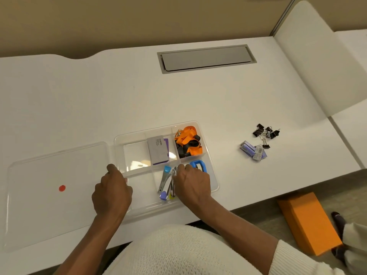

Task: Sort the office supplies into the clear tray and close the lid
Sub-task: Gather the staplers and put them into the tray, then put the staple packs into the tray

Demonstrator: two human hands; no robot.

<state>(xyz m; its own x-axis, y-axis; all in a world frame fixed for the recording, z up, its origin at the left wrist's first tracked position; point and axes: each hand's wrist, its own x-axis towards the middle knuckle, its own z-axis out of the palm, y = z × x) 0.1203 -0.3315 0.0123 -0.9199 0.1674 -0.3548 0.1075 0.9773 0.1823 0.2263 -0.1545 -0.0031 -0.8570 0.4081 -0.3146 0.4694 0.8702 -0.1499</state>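
The clear tray (pixel 215 187) with several compartments sits at the desk's front edge. Its back right compartment holds orange and black lanyards (pixel 188 142); the back middle holds a grey and purple box (pixel 157 149). The front compartment holds staple removers (pixel 166 181) and a blue item (pixel 196 164). My right hand (pixel 191 185) rests inside that compartment, fingertips on a metal staple remover. My left hand (pixel 112 192) grips the tray's left rim. The clear lid (pixel 49 195), with a red dot, lies flat to the left. Black binder clips (pixel 265 133) and staple boxes (pixel 253 151) lie on the desk to the right.
A grey cable hatch (pixel 206 58) is set into the white desk (pixel 99 96) at the back. A white divider panel (pixel 317 62) stands at the right. An orange box (pixel 309 221) lies on the floor below the desk's front right.
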